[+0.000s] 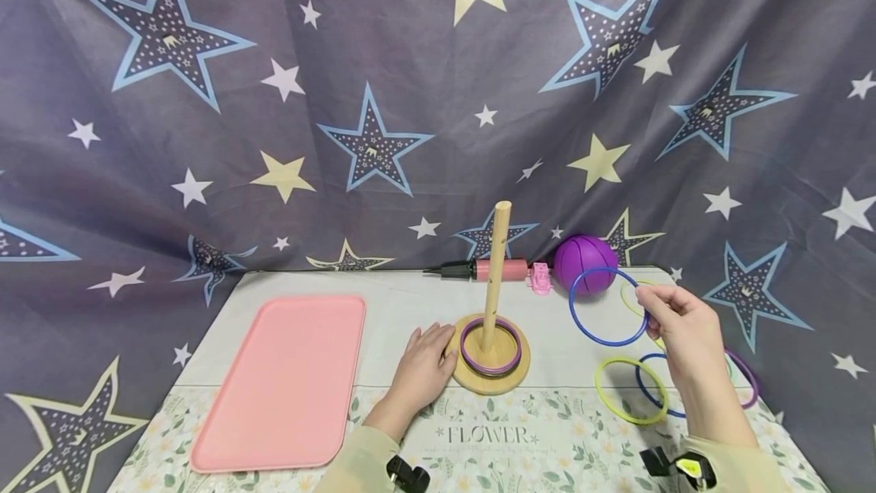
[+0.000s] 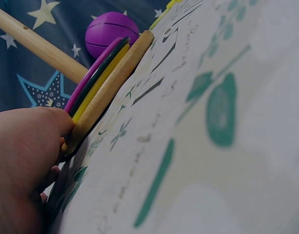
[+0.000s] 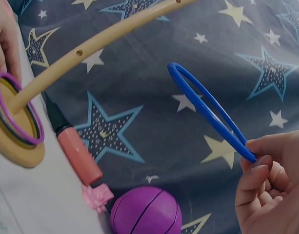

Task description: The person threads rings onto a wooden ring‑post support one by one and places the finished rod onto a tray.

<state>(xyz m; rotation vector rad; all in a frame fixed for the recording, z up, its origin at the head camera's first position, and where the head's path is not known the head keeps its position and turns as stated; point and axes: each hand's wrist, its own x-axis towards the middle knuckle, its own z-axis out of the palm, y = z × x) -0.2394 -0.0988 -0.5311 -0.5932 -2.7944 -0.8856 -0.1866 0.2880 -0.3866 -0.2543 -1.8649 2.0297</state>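
Note:
My right hand point(image 1: 687, 329) pinches a blue ring point(image 1: 573, 310) between thumb and fingertips, holding it up off the table, right of the wooden post point(image 1: 496, 265). The post stands upright on a round wooden base point(image 1: 489, 384). Around its foot lie a purple ring point(image 3: 38, 119), a dark green ring point(image 2: 94, 73) and a yellow ring point(image 2: 101, 84), stacked on the base. My left hand point(image 1: 423, 367) rests at the left edge of the base, touching it. Under the right forearm lie a yellow-green ring point(image 1: 602, 402), another blue ring point(image 1: 639, 383) and a purple ring point(image 1: 753, 386), partly hidden.
A pink tray point(image 1: 280, 386) lies on the left of the table. Along the back are a red and black hand pump point(image 1: 486, 271), a small pink item point(image 1: 540, 278) and a purple ball point(image 1: 582, 259). A star-patterned cloth point(image 1: 411, 59) hangs behind.

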